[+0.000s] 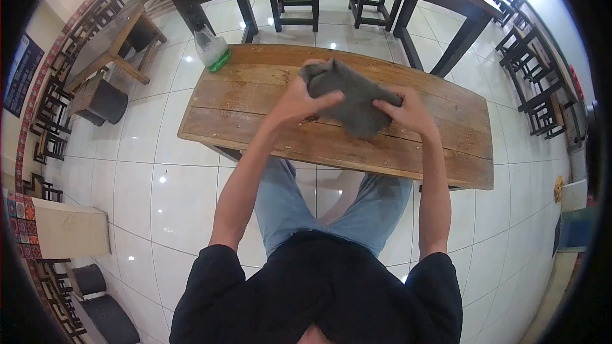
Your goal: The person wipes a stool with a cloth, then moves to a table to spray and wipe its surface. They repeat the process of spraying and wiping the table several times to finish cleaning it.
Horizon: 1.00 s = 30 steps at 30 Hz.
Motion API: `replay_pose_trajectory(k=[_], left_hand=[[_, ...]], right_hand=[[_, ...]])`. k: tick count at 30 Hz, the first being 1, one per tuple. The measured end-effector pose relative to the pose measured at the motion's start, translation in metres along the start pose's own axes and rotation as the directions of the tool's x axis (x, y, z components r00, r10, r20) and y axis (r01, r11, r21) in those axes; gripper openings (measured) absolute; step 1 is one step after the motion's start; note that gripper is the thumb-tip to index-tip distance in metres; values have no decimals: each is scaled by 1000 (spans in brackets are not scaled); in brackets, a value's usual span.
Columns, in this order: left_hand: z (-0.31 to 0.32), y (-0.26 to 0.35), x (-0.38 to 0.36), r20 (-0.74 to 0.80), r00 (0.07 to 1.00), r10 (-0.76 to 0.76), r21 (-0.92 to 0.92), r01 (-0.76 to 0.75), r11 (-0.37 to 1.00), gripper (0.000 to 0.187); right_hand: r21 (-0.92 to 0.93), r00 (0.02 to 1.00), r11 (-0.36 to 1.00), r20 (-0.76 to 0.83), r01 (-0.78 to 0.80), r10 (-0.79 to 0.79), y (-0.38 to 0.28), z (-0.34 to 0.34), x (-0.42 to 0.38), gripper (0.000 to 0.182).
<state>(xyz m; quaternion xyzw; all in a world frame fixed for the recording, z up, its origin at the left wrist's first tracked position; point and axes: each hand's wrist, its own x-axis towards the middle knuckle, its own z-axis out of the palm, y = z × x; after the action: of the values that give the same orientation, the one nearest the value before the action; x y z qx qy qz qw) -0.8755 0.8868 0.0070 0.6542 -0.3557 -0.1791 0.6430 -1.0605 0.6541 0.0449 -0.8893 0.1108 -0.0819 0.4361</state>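
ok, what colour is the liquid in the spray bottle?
Green liquid; shows in the head view.

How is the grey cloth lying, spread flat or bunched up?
Bunched up, not spread flat: the cloth is crumpled at the left hand, and the right hand grips its other side, a loose part between them.

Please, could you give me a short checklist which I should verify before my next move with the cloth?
1. Cloth held by left hand and right hand: ok.
2. Cloth spread flat: not ok, it is folded and bunched.
3. Table free of crumbs: not ok, they are scattered on it.
4. Bottle clear of both hands: ok, near the far left corner.
5. Cloth damp: cannot tell.
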Motion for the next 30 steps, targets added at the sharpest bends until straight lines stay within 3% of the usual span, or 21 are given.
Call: replay_pose_trajectory(k=[1, 2, 3, 4, 5, 6, 7, 8, 9, 11, 13, 14, 16, 17, 19, 24, 28, 30], left_hand=[[8, 3, 6, 45, 990, 135, 70, -138, 988, 37], [15, 5, 12, 96, 960, 261, 133, -272, 953, 41], [21, 5, 18, 96, 961, 258, 129, -269, 955, 41], [25, 6, 27, 105, 916, 388, 228, -402, 887, 43], [31, 7, 33, 133, 851, 508, 321, -522, 790, 47], [40, 2, 33, 141, 852, 505, 317, -522, 792, 47], [50, -6, 30, 251, 827, 503, 360, -562, 744, 45], [59, -14, 29, 354, 795, 492, 399, -604, 690, 44], [71, -29, 28, 353, 796, 492, 403, -604, 688, 44], [93, -67, 20, 578, 654, 487, 450, -754, 478, 51], [102, -83, 19, 595, 680, 428, 460, -725, 512, 54], [105, -88, 20, 605, 706, 368, 480, -692, 539, 57], [96, -85, 29, 651, 686, 326, 488, -707, 512, 61], [90, -84, 31, 686, 672, 280, 499, -714, 491, 64], [68, -89, 37, 696, 678, 236, 536, -710, 456, 67], [-29, -99, 63, 684, 718, 129, 625, -668, 404, 78], [-124, -83, 64, 442, 883, -157, 869, -379, 317, 83], [-171, -101, 48, 349, 928, -129, 899, -293, 326, 77]], right_hand=[[-66, 994, 998, -112, 4, -11, -4, -7, -1, 33], [-70, 994, 998, -113, 2, -10, -5, -13, -4, 33], [-198, 954, 980, -293, 4, -63, -4, -18, -11, 29], [-321, 878, 947, -459, -18, -139, -4, -22, -17, 25], [-319, 875, 947, -464, -24, -134, -7, -21, -28, 25], [-384, 847, 918, -517, -102, -122, -10, -18, -45, 24], [-441, 815, 880, -567, -177, -121, -12, -13, -59, 23], [-441, 813, 880, -569, -175, -123, -3, -3, -72, 23], [-488, 850, 847, -519, -210, -88, 17, 12, -84, 27], [-527, 883, 812, -468, -250, -32, 60, 43, -92, 32], [-431, 908, 868, -415, -248, 53, 88, 63, -93, 59], [-432, 907, 866, -419, -252, 54, 94, 64, -94, 59], [-493, 921, 832, -385, -255, 54, 88, 73, -90, 82], [-491, 923, 833, -380, -256, 59, 87, 80, -86, 82], [-699, 957, 670, -283, -250, 62, 86, 92, -65, 86], [-668, 970, 711, -228, -220, 86, 57, 141, 30, 78], [-655, 997, 751, -62, -82, 55, 21, 190, 134, 77], [-643, 999, 766, 2, -27, 38, -3, 216, 175, 77]])
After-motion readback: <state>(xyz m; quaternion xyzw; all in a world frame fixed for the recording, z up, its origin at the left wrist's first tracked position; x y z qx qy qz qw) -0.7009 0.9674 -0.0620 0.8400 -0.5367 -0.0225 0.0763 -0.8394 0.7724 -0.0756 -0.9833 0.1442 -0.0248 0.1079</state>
